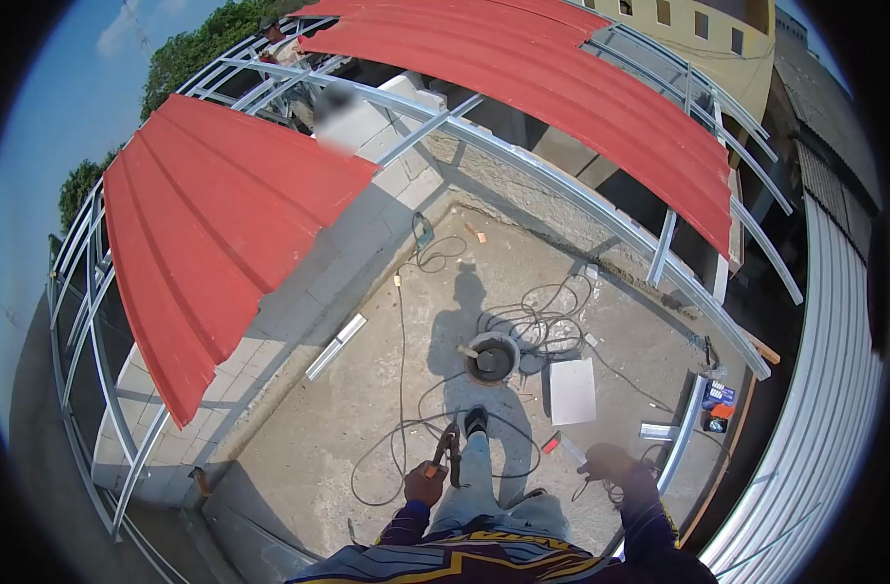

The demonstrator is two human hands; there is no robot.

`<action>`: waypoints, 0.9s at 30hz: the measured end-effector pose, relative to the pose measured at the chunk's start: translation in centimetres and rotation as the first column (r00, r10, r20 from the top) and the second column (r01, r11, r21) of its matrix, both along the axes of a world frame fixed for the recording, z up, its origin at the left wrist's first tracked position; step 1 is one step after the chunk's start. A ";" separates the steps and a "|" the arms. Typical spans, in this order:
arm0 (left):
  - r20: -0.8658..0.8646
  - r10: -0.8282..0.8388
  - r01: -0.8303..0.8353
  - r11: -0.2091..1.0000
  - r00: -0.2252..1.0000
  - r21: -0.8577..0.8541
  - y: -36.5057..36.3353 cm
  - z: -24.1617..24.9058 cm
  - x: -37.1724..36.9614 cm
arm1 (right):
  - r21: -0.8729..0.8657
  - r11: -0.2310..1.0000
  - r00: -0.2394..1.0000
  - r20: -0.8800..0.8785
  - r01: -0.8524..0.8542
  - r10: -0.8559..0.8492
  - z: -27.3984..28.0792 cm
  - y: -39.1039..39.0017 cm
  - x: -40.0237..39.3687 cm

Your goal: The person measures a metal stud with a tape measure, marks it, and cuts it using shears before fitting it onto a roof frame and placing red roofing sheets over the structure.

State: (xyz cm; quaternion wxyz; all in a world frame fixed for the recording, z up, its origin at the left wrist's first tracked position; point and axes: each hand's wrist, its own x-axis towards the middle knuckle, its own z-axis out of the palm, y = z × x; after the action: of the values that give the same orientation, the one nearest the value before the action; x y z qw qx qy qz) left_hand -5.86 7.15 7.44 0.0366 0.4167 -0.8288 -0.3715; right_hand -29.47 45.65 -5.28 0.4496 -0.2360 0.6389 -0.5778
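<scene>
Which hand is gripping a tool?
The left hand: it grips a dark tool beside the leg. The right hand shows no such tool.

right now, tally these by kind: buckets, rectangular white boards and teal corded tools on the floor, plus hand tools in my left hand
Bucket: 1
Rectangular white board: 1
Teal corded tool: 1
Hand tool in your left hand: 1
Total: 4
</scene>
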 end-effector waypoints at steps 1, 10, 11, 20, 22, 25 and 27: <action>-0.051 -0.057 0.059 0.998 0.997 0.039 0.1 0.0 -1.8 | 0.039 0.990 0.978 -0.155 -0.137 0.141 -0.2 -0.2 -0.2; -0.197 -0.109 0.219 0.651 0.974 0.727 7.0 5.9 -12.2 | 0.221 0.938 0.935 0.177 0.267 -0.308 12.8 -13.1 7.3; -0.236 -0.220 0.321 0.723 0.947 0.612 6.7 4.2 -13.0 | 0.215 0.942 0.949 0.128 0.257 -0.289 13.4 -14.0 6.7; -0.259 -0.740 0.760 0.485 0.620 0.432 2.4 3.2 -20.0 | 0.475 0.805 0.932 -0.111 0.355 -0.345 16.1 -17.9 4.1; -0.258 -0.760 0.778 0.470 0.597 0.416 1.4 3.6 -21.0 | 0.534 0.728 0.898 -0.169 0.429 -0.405 19.2 -19.5 4.3; -0.284 -0.819 0.862 0.436 0.499 0.258 -0.5 1.0 -22.0 | 0.564 0.615 0.827 -0.269 0.551 -0.494 22.8 -20.9 6.4; -0.135 -0.727 0.525 0.341 0.673 0.780 -1.4 4.5 -23.9 | 0.675 0.502 0.773 -0.164 0.540 -0.612 20.5 -20.4 9.6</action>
State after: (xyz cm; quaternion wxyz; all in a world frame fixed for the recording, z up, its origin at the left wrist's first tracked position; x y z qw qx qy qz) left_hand -29.72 5.72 11.97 -0.3893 0.0773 -0.6792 -0.6173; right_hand -19.90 25.29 15.19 0.3151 0.2037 0.8244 -0.4237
